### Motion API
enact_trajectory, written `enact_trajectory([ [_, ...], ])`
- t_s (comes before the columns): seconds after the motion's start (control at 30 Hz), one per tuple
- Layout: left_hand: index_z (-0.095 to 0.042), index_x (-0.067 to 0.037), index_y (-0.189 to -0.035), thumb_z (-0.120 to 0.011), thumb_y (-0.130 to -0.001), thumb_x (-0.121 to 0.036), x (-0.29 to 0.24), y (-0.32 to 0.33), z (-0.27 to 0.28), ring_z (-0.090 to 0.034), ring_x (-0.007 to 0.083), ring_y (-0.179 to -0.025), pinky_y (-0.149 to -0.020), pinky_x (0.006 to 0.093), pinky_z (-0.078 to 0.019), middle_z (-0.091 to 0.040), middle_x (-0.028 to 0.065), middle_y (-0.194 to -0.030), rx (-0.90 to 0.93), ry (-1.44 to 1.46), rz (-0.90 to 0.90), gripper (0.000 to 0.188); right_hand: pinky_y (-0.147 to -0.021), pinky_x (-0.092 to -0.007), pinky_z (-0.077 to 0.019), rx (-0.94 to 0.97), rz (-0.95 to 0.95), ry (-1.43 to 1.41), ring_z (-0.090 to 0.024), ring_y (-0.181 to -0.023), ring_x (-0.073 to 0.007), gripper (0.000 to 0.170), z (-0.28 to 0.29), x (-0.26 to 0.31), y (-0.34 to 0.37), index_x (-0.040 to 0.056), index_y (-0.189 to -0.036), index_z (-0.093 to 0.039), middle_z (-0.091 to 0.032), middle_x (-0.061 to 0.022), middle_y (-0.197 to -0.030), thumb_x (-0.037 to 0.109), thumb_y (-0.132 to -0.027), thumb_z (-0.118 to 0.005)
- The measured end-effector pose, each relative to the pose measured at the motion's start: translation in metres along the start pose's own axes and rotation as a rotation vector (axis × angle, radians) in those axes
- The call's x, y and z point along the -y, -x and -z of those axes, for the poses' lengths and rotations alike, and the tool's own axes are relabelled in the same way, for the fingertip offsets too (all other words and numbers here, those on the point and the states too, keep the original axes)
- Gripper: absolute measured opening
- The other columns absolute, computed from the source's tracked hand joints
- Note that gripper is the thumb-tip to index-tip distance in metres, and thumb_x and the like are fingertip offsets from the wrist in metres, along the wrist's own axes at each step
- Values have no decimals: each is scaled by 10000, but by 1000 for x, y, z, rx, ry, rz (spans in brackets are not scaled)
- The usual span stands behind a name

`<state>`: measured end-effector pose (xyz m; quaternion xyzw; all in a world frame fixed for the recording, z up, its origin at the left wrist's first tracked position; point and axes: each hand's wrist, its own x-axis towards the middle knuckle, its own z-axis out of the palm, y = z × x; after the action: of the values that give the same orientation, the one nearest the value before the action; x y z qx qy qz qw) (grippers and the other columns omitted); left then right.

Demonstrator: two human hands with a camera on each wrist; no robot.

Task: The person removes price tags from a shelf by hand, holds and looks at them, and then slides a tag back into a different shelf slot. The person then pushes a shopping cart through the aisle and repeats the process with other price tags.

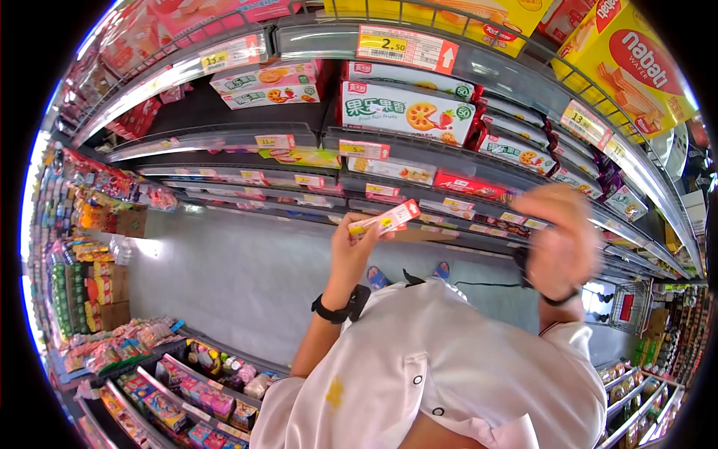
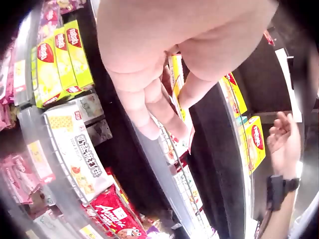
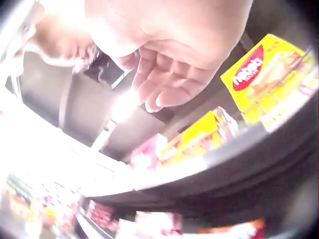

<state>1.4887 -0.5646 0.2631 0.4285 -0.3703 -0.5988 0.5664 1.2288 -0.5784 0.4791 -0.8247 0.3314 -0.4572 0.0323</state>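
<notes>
In the head view my left hand point(image 1: 350, 254) pinches a few red, white and yellow price labels point(image 1: 389, 219) between thumb and fingers, out in front of the shelves. From the left wrist, the fingers point(image 2: 154, 112) curl round the price labels point(image 2: 185, 122), their edges fanned slightly apart. My right hand point(image 1: 562, 243) is raised at the right near the shelf fronts, blurred. Seen from its own wrist, the right hand point(image 3: 172, 59) has loosely bent fingers with nothing in them. Closest to it in that view are yellow Nabati wafer boxes point(image 3: 264, 74) on an upper shelf.
White fruit biscuit boxes point(image 1: 407, 111) fill the shelf ahead, below a rail with a price tag point(image 1: 407, 47). More yellow wafer boxes point(image 1: 636, 71) stand at upper right behind wire guards. Low bins point(image 1: 187, 408) lie behind left; a shopping cart point(image 1: 627, 308) stands at right.
</notes>
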Motion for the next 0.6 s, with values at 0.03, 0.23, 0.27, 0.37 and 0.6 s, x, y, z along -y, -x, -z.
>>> enact_trajectory([
  [0.03,-529,16,-1060,-596,-1018,-76,-2,3,6,-736,239,-943,-878,345,-595,-696,178,-1093,-19,-7,4,121,-694,-371,-533,-64,86,-65,-670,-800,-285,183,21,10,-11,31,-1005,-722,-710,-137,-905,188,-940,-653],
  [0.23,-527,17,-1056,-597,-1013,-62,-22,15,23,-737,220,-937,-866,315,-582,-709,172,-1059,-80,-67,-39,113,-681,-366,-524,-197,550,-381,-663,-794,-280,191,72,60,-47,39,-997,-717,-702,-130,-897,206,-943,-642],
  [0.27,-527,16,-1057,-599,-1008,-48,-26,17,25,-739,217,-942,-856,298,-579,-710,167,-1050,-94,-73,-49,108,-679,-366,-522,-201,582,-398,-662,-793,-280,193,70,63,-50,40,-996,-716,-700,-129,-896,209,-943,-640],
  [0.37,-526,10,-1045,-608,-1006,-55,-34,22,27,-737,205,-946,-847,285,-567,-713,149,-1029,-112,-97,-45,112,-673,-363,-518,-217,639,-428,-659,-790,-277,197,66,66,-53,44,-992,-713,-696,-125,-892,219,-945,-635],
  [0.6,-494,10,-1058,-630,-999,-61,-19,31,35,-729,206,-944,-843,284,-563,-696,174,-1111,-111,22,-83,165,-657,-358,-508,-201,712,-460,-650,-784,-272,208,60,68,-56,53,-982,-707,-687,-116,-883,240,-949,-622],
])
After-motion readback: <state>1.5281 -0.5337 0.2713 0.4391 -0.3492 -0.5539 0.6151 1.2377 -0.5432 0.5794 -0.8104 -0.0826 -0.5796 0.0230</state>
